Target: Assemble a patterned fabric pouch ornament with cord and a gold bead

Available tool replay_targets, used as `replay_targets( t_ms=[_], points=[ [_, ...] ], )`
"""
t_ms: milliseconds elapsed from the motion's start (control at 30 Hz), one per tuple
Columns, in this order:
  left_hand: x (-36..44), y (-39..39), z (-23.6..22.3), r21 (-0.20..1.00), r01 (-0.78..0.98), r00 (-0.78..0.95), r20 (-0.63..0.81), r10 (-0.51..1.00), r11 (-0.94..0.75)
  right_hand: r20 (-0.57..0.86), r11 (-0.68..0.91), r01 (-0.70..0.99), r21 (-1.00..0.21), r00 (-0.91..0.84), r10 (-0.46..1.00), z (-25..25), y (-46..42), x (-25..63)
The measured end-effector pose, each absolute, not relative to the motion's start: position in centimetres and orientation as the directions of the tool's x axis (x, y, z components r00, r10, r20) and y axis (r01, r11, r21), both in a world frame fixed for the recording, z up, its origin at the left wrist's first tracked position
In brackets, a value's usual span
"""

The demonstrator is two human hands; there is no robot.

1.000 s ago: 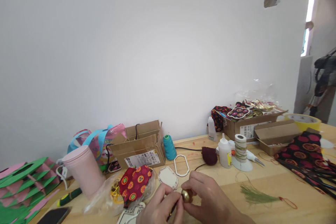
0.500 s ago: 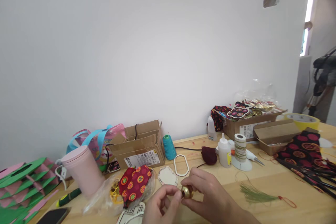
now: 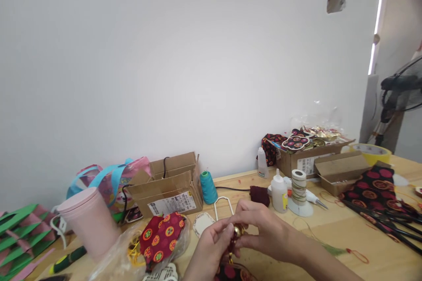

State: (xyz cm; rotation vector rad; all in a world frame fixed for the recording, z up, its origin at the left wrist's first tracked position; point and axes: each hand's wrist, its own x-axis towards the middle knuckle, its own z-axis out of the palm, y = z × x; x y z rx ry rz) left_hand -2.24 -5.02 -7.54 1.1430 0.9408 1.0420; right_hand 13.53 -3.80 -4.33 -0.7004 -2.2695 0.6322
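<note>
A round gold bell [image 3: 238, 231] sits between my two hands, low in the middle of the view. My right hand [image 3: 263, 230] pinches it from the right with thumb and fingers. From the left, my left hand [image 3: 211, 248] closes its thumb and fingertips at the bell's edge; part of what it grips is hidden. Dark red and gold bits dangle beneath the bell. Under them, at the bottom edge, shows a dark patterned cloth piece [image 3: 231, 273], partly cut off. Just behind my hands lie a cream card shape [image 3: 202, 224] and a white frame [image 3: 223, 202].
Left: pink canister [image 3: 89, 224], open cardboard box [image 3: 171, 189], teal thread cone [image 3: 208, 188], red patterned cloth [image 3: 163, 237]. Right: glue bottle [image 3: 279, 193], cord spool [image 3: 299, 186], green tassel [image 3: 329, 249], scissors [image 3: 392, 224], filled carton [image 3: 305, 162].
The view has shifted slightly to the right. My hands have risen a little with the bell, and the patterned cloth piece with gold bits has come into sight below them.
</note>
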Motion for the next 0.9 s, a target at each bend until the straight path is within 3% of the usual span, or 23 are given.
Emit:
replay_targets(
  t_ms=[133, 300, 500, 900],
  points=[
    [-1.5, -4.4, -8.0, 0.963, -0.237, 0.257, -0.067, 0.964, 0.13, 0.459, 0.696, 0.276, -0.662, -0.584, 0.669, -5.0, -2.8, 13.5],
    [-1.0, -4.2, -8.7, 0.894, -0.411, 0.244, -0.082, 0.966, 0.179, 0.532, 0.647, 0.125, -0.752, -0.465, 0.708, -6.5, -2.3, 13.7],
    [-1.5, -4.2, -9.4, 0.888, -0.42, 0.099, -0.159, 0.982, 0.186, 0.635, 0.724, 0.214, -0.656, -0.361, 0.683, -7.3, -2.8, 13.5],
    [-1.0, -4.4, -9.6, 0.911, -0.376, 0.043, -0.166, 0.985, 0.17, 0.769, 0.792, 0.437, -0.428, -0.285, 0.573, -7.5, -3.4, 12.1]
  ],
)
